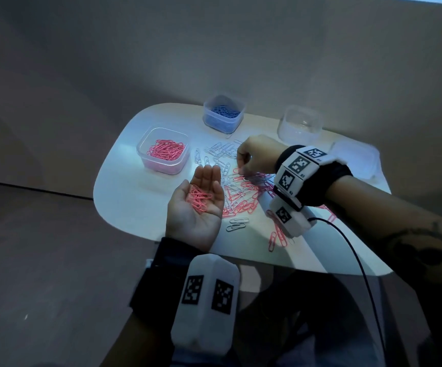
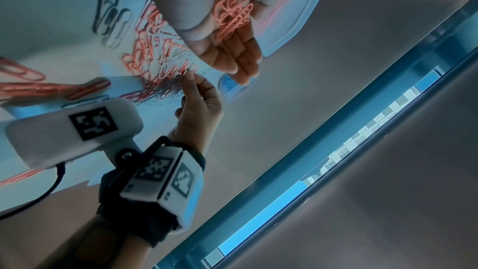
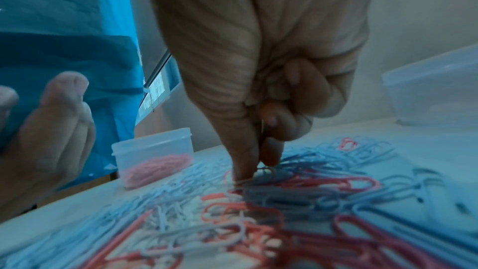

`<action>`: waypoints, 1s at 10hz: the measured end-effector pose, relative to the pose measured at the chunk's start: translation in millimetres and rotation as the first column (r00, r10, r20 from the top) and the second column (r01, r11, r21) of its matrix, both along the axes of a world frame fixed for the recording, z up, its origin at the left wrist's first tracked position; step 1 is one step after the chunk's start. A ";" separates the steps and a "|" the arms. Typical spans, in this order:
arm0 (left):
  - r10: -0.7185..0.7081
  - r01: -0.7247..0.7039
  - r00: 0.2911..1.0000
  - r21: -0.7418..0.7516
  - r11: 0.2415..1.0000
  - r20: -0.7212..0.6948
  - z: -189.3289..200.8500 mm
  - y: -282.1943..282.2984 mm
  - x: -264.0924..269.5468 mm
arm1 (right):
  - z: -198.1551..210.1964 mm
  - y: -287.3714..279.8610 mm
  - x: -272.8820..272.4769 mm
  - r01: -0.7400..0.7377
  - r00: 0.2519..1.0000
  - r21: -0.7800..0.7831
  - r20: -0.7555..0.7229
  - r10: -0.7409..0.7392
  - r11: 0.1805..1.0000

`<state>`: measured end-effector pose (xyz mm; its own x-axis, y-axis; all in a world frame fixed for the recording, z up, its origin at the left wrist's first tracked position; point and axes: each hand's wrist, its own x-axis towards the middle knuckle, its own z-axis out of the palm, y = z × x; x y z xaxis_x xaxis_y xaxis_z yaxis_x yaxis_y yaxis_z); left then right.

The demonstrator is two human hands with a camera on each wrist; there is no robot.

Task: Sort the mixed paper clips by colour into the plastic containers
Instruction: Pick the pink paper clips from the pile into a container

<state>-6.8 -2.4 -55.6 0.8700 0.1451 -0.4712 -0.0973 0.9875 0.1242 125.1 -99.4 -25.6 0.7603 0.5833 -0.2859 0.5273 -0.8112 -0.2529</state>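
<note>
The left hand [image 1: 197, 205] lay palm up with fingers straight, its grip spread, cradling a small bunch of pink wire paper clips [image 1: 200, 198] just beside the mixed heap of pink and white paper clips [image 1: 241, 192] on the pale rounded desk [image 1: 130, 192]. The right hand [image 1: 257, 156] reached into that heap, thumb and forefinger pinching a clip. Beyond the heap stood a clear plastic container of pink clips [image 1: 163, 149] and a clear plastic container of blue clips [image 1: 224, 113].

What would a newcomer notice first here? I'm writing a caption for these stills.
The open left hand, palm up at table centre, cradles a bunch of pink paper clips. Just right, the right hand pinches into the mixed pile of clips. Behind sit a pink-filled container and a blue-filled container.
</note>
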 end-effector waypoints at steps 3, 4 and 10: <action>0.008 -0.008 1.000 -0.008 1.000 -0.015 2.4 0.8 -1.1 | 4.3 -7.7 -9.2 -0.039 0.997 0.016 -0.059 0.040 0.999; 0.010 -0.010 1.000 -0.006 1.000 -0.016 3.3 0.2 -0.6 | -0.3 -7.9 -13.6 -0.041 0.998 0.020 -0.049 0.042 0.999; 0.013 -0.014 0.999 -0.005 1.000 -0.033 4.7 -2.5 -1.5 | 1.4 -2.3 -21.2 -0.132 0.988 -0.221 0.046 0.146 0.966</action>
<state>-8.3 -4.9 -50.8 0.8518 0.1540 -0.5008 -0.1065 0.9868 0.1223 104.0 -101.7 -24.2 0.6963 0.6135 -0.3726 0.6476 -0.7608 -0.0425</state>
